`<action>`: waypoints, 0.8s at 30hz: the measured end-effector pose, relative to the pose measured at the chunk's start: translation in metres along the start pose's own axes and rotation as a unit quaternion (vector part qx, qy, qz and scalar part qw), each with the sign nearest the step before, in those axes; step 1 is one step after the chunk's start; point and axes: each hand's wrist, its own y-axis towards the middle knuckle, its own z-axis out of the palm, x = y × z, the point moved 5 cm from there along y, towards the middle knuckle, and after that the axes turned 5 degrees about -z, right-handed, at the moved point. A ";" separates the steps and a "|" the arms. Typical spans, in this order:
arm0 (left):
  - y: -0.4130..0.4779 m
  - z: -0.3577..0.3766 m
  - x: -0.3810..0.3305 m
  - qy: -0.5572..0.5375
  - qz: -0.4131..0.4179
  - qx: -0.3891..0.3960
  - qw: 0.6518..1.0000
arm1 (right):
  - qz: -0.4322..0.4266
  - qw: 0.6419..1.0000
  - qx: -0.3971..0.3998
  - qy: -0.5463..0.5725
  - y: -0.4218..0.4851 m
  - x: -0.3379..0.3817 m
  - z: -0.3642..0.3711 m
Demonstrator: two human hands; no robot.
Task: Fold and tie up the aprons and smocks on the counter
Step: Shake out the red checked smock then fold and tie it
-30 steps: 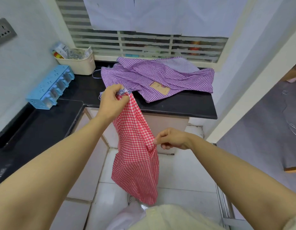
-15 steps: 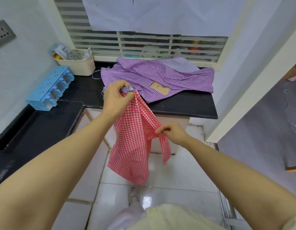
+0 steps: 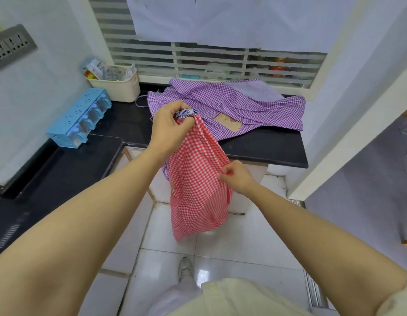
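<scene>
Left hand (image 3: pixel 168 126) is up at the front edge of the desk (image 3: pixel 266 153), fingers clamped on the bunched top of the red checked apron (image 3: pixel 195 190). The apron hangs in front of the desk, clear of the floor. Right hand (image 3: pixel 237 176), lower down before the desk, pinches the apron's side edge. On the desk lies the purple checked smock (image 3: pixel 232 106), rumpled. Back left on the desk: a cream basket (image 3: pixel 120 87), a blue box (image 3: pixel 81 115) beside it.

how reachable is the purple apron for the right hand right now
Probably yes, once it lets go: the right hand pinches the red apron, but nothing stands between it and the purple apron.
</scene>
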 end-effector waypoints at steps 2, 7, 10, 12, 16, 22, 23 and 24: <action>0.002 -0.004 0.018 0.038 -0.025 -0.010 0.999 | 0.000 1.000 -0.016 -0.023 -0.004 -0.004 -0.004; 0.003 -0.016 0.053 0.091 -0.047 -0.017 0.995 | -0.006 0.989 -0.141 -0.054 -0.008 -0.002 -0.035; 0.004 -0.009 0.062 0.163 -0.056 0.022 0.985 | 0.009 0.992 -0.089 -0.091 -0.005 -0.003 -0.035; 0.004 -0.005 0.067 0.190 -0.061 0.051 0.979 | 0.002 0.988 -0.064 -0.141 -0.006 -0.002 -0.035; 0.008 -0.001 0.064 0.171 -0.045 0.170 0.969 | -0.066 0.973 -0.212 -0.068 -0.011 0.009 -0.062; 0.013 0.011 0.059 0.538 -0.023 0.199 0.819 | 0.016 0.930 0.159 -0.330 -0.007 -0.005 -0.048; 0.019 0.008 0.053 0.528 -0.021 0.154 0.835 | 0.022 0.923 0.148 -0.354 -0.003 -0.007 -0.054; 0.024 0.007 0.048 0.509 -0.012 0.109 0.854 | 0.031 0.932 0.106 -0.344 -0.001 -0.008 -0.066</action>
